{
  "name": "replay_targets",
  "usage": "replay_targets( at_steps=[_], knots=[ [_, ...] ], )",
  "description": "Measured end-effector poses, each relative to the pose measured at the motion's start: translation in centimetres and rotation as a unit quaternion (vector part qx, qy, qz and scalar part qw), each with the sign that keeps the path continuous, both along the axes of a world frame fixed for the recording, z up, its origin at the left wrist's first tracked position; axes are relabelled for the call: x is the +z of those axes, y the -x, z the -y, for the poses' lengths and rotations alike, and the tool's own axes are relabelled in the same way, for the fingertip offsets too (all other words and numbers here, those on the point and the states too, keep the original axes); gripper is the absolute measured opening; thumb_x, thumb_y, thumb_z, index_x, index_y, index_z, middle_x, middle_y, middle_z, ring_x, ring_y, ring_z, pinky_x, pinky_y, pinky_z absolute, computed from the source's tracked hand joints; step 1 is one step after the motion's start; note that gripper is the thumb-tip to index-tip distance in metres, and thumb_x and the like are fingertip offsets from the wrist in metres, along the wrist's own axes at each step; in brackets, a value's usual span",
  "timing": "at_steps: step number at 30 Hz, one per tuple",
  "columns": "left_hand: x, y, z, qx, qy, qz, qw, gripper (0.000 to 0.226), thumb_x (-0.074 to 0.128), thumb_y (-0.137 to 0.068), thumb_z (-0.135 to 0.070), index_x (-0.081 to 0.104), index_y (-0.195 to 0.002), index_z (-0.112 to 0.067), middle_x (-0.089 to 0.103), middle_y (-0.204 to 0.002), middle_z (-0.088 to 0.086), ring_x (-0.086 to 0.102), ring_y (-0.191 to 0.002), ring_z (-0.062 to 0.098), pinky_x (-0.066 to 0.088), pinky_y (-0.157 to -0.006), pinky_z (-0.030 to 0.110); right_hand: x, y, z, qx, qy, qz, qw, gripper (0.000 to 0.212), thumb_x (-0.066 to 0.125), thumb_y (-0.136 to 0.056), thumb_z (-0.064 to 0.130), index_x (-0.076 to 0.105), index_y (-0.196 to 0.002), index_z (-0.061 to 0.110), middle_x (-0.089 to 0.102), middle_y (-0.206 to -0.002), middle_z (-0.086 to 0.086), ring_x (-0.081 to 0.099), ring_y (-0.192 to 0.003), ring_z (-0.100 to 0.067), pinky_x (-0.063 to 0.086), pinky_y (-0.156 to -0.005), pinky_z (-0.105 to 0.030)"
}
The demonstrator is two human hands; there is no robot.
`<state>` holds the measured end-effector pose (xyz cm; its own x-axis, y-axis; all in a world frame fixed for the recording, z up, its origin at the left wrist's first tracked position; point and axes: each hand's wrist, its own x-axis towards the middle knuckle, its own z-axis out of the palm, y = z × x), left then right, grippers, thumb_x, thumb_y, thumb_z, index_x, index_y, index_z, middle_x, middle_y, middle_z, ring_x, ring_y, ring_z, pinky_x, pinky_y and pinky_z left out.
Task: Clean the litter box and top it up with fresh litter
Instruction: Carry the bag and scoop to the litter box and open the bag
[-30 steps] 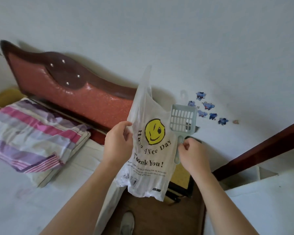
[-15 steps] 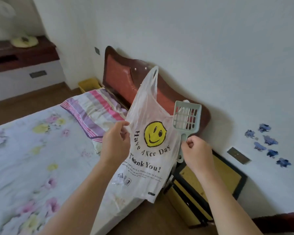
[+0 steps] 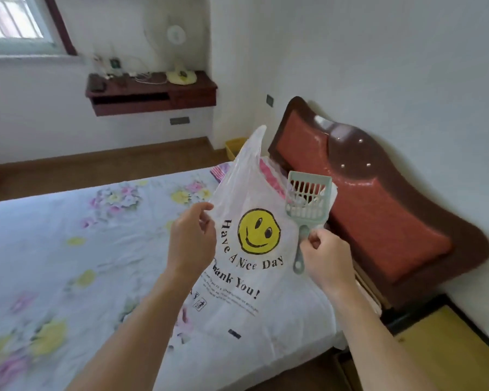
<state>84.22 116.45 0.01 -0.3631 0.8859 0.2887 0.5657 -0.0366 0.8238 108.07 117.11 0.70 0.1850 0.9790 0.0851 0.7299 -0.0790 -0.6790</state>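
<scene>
Above the bed (image 3: 68, 249) | left hand (image 3: 191, 241) pinches plastic bag (image 3: 251, 258) edge, right hand (image 3: 326, 259) closed on litter scoop (image 3: 308, 201) handle plus bag's other edge | bag contents unclear, pillow mostly hidden behind it | floral sheet, red headboard (image 3: 378, 215), fan on wall shelf (image 3: 153, 94) blurred

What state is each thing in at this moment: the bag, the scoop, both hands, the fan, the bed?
Plastic bag: hanging, held up at both edges.
Litter scoop: upright, nothing visible in it, handle pinched.
Left hand: gripping the bag's left edge.
Right hand: closed on scoop handle and bag.
Fan: on the shelf; running or not, cannot tell.
Bed: sheet on, nothing lying on it.
</scene>
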Motion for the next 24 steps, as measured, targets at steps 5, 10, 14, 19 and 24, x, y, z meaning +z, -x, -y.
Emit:
replay_targets(
  at_steps=[5,10,14,19,24],
  knots=[
    [-0.1,6.9,1.7,0.072,-0.013,-0.014,0.997,0.030,0.058,-0.087,0.000,0.065,-0.113,-0.014,0.063,-0.079,-0.005,0.062,-0.073,0.008,0.049,-0.067,0.015,0.8,7.2,-0.9,0.066,-0.013,0.012,0.998,0.031,0.059,-0.087,0.011,0.046,-0.059,0.015,0.053,-0.059,0.002,0.046,-0.055,-0.006,0.025,-0.047,-0.019],
    [-0.3,12.4,4.2,0.158,-0.007,-0.025,0.987,0.030,0.059,-0.086,0.000,0.066,-0.111,-0.014,0.062,-0.077,-0.005,0.060,-0.070,0.004,0.042,-0.064,0.004,1.0,13.7,-2.2,0.141,0.002,0.007,0.990,0.021,0.057,-0.086,0.013,0.054,-0.066,0.008,0.058,-0.060,-0.005,0.055,-0.060,-0.024,0.046,-0.056,-0.040],
    [-0.2,16.1,6.8,0.228,-0.007,-0.042,0.973,0.029,0.060,-0.086,-0.001,0.066,-0.110,-0.016,0.064,-0.078,-0.003,0.060,-0.070,0.004,0.046,-0.067,0.010,1.3,18.6,-2.9,0.228,0.004,0.002,0.974,0.020,0.057,-0.089,0.012,0.058,-0.070,0.007,0.060,-0.063,-0.004,0.055,-0.060,-0.018,0.039,-0.050,-0.030],
    [0.5,19.3,10.7,0.324,-0.013,-0.050,0.945,0.026,0.060,-0.088,-0.001,0.066,-0.109,-0.015,0.065,-0.081,0.000,0.060,-0.069,0.004,0.043,-0.062,0.007,1.0,24.6,-3.4,0.340,0.004,-0.010,0.940,0.019,0.057,-0.095,0.020,0.062,-0.076,0.015,0.062,-0.070,0.002,0.061,-0.066,-0.017,0.048,-0.054,-0.028],
    [1.3,21.6,16.1,0.429,-0.003,-0.050,0.902,0.026,0.059,-0.088,-0.003,0.065,-0.109,-0.016,0.064,-0.081,-0.001,0.060,-0.069,0.005,0.044,-0.062,0.006,1.2,30.9,-2.0,0.442,0.000,-0.009,0.897,0.021,0.057,-0.094,0.019,0.061,-0.074,0.014,0.061,-0.069,0.002,0.059,-0.063,-0.016,0.043,-0.051,-0.023]
  ],
)
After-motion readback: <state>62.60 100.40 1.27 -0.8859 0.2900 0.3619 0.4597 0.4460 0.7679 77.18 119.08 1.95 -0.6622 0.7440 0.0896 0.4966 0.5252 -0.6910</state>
